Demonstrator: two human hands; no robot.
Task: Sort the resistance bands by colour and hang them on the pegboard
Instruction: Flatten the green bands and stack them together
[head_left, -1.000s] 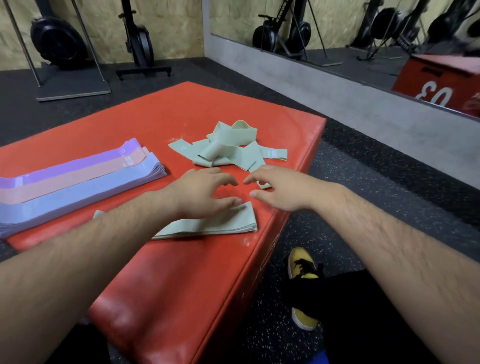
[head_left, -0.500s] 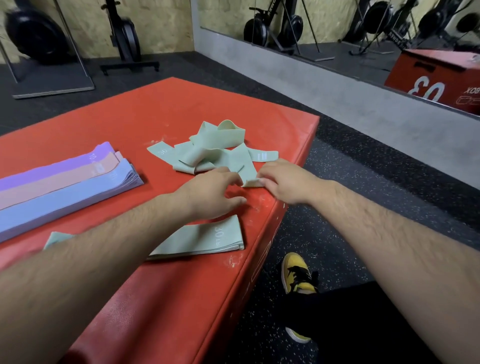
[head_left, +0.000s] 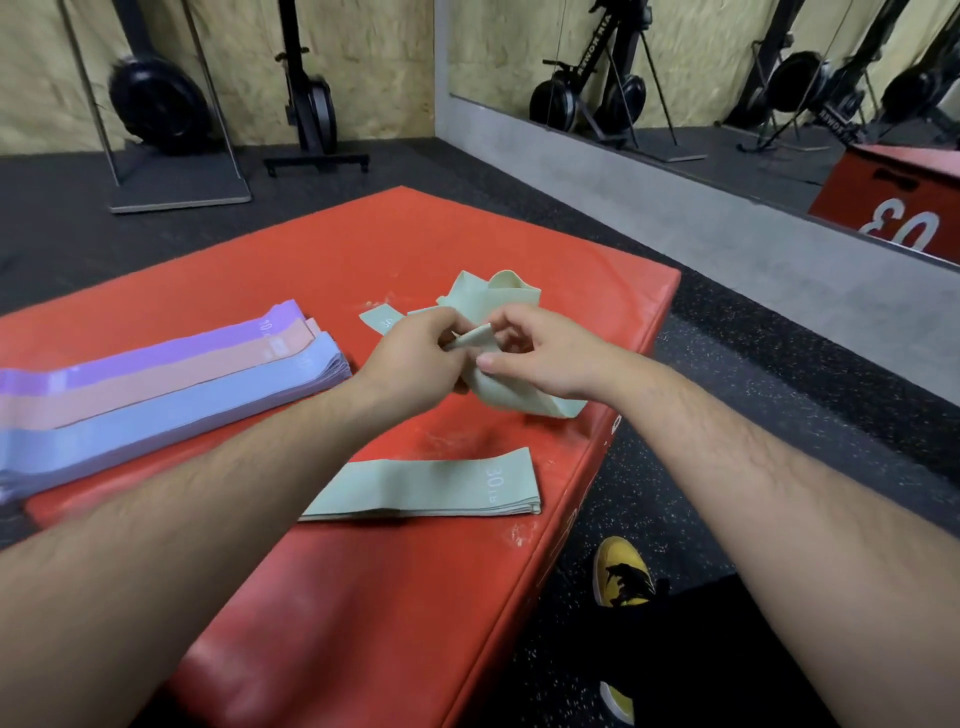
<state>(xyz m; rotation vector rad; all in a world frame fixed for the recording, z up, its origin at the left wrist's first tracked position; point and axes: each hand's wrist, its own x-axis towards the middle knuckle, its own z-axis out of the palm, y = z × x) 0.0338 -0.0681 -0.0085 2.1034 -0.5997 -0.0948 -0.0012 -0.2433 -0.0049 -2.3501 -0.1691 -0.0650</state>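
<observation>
You are pinching a green band (head_left: 496, 397) in your left hand (head_left: 415, 358) and right hand (head_left: 543, 353), holding it above the tangle (head_left: 511, 291) on the box (head_left: 311, 260), probably to flatten it onto the green stack (head_left: 415, 488).

Under the hands (head_left: 415, 358), the red padded vinyl table (head_left: 415, 244) has a slight sheen, scuffed chalky white. The pale green rubbery bands (head_left: 514, 400) look matt and smooth; right of the hands, the black speckled rubber floor (head_left: 769, 374) looks grainy.

Bare red box top (head_left: 363, 249) behind green tangle (head_left: 498, 296).
</observation>
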